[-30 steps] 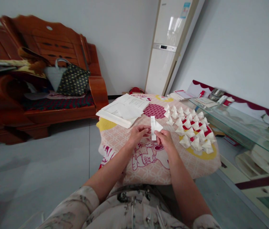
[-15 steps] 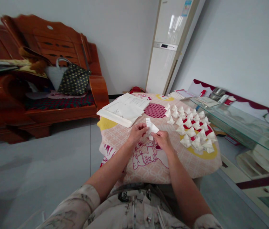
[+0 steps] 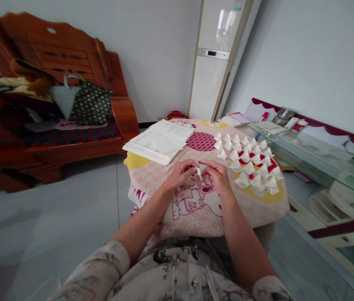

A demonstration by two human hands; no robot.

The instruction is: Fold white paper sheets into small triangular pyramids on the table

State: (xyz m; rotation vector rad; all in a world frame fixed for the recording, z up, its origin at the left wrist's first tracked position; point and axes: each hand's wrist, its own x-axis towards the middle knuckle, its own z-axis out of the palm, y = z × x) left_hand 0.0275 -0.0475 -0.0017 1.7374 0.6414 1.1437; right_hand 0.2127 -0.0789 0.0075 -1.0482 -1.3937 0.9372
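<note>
Between my two hands, above the cloth-covered table, is a small piece of folded white paper, mostly hidden by my fingers. My left hand pinches it from the left. From the right, the bent fingers of my right hand close on its other side. To the right stand several folded white paper shapes with pointed tips, set in rows. Beyond my left hand lies a stack of printed white sheets, its top sheets slightly askew.
A glass-topped cabinet runs along the right, with papers and metal containers on it. At the table's far right edge lies a paper pile. A wooden sofa holding bags stands left; a tall white air conditioner stands at the back.
The paper has gone from a visible strip with a flap to a smaller piece mostly covered by my fingers. My hands have drawn closer around it. The view has shifted slightly.
</note>
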